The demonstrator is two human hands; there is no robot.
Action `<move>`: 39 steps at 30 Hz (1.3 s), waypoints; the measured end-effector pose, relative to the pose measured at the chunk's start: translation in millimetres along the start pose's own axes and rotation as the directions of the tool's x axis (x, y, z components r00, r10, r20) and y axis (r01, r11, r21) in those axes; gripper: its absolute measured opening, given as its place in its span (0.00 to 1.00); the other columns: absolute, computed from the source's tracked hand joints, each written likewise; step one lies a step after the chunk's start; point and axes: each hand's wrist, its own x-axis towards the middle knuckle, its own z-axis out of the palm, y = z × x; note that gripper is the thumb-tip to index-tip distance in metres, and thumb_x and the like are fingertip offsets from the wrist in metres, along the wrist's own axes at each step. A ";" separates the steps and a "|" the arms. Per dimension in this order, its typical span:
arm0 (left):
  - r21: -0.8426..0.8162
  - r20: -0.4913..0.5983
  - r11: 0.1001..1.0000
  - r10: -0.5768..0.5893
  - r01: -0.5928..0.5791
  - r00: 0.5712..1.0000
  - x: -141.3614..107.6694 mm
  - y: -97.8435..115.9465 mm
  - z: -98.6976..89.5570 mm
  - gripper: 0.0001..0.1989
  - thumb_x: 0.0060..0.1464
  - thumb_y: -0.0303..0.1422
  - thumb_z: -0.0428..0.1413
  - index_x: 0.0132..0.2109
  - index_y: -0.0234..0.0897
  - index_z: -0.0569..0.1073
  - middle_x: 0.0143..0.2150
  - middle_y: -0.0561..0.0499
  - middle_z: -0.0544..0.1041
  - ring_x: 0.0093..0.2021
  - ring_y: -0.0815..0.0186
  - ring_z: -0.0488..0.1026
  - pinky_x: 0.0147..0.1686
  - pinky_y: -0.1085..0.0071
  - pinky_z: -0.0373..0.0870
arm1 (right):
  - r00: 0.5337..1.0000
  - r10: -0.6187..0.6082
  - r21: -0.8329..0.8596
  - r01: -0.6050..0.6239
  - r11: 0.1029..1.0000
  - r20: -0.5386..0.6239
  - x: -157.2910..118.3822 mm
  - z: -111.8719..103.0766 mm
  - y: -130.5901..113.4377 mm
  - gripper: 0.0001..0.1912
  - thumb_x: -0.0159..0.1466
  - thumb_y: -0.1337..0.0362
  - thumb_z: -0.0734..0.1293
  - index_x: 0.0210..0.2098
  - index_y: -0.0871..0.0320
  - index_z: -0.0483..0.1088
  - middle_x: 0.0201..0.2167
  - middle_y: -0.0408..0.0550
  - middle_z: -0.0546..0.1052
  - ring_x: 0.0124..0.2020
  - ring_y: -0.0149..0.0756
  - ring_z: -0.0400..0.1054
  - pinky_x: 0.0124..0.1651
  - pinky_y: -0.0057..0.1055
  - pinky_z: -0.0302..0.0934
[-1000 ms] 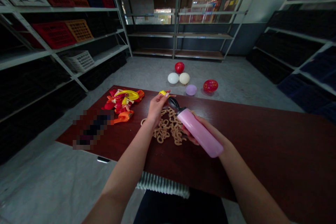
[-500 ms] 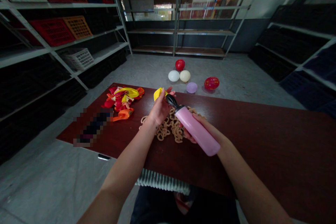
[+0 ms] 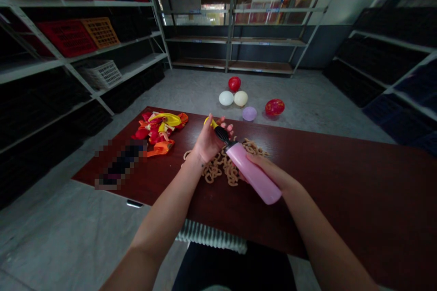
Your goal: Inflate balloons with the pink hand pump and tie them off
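A pink hand balloon pump (image 3: 254, 173) with a black ribbed nozzle end lies tilted in my right hand (image 3: 269, 170), whose fingers wrap round its body. My left hand (image 3: 210, 141) is at the nozzle end, thumb up against a yellow balloon (image 3: 213, 124) at the nozzle's tip. Its other fingers curl loosely behind the nozzle, and the exact grip is partly hidden. Beneath both hands a heap of light-brown curled pieces (image 3: 232, 170) rests on the dark red-brown table (image 3: 341, 182). A pile of limp red, orange and yellow balloons (image 3: 160, 129) lies to the left.
A blurred dark object (image 3: 123, 166) lies near the table's left edge. Several inflated balloons, including a red one (image 3: 234, 84) and a purple one (image 3: 249, 113), are on the floor beyond the table. Shelves with plastic crates (image 3: 68, 36) stand left; more racks stand behind and right.
The yellow balloon, earlier bulging beyond my left thumb, now shows smaller and narrower. My left fingers have spread a little, and the pump has shifted slightly left.
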 end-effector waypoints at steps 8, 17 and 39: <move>-0.158 -0.169 0.987 -0.041 0.014 0.985 -10.2 5.9 10.4 0.23 0.57 0.51 0.58 0.38 0.32 0.74 0.15 0.63 0.50 0.14 0.77 0.51 0.17 0.77 0.56 | 0.992 -0.013 -0.146 0.032 0.989 0.127 -4.6 8.6 3.2 0.24 0.60 0.48 0.70 0.49 0.56 0.70 0.30 0.45 0.78 0.25 0.33 0.73 0.25 0.26 0.68; -0.012 -0.323 0.986 0.153 -0.165 0.934 -6.0 18.5 0.6 0.12 0.62 0.38 0.55 0.37 0.33 0.74 0.20 0.58 0.65 0.13 0.80 0.45 0.13 0.77 0.44 | 0.985 -0.139 -0.440 0.168 0.882 0.099 -1.7 18.4 -0.3 0.38 0.55 0.53 0.74 0.61 0.55 0.64 0.36 0.45 0.78 0.27 0.31 0.70 0.26 0.27 0.67; -0.036 -0.363 0.877 0.435 -0.479 0.824 -14.8 54.3 -9.9 0.16 0.67 0.34 0.46 0.36 0.33 0.76 0.23 0.54 0.72 0.12 0.79 0.46 0.12 0.79 0.49 | 0.662 -0.728 -0.973 0.231 -0.026 0.177 8.4 -25.6 4.6 0.30 0.62 0.49 0.67 0.62 0.47 0.64 0.58 0.51 0.72 0.53 0.50 0.71 0.54 0.48 0.65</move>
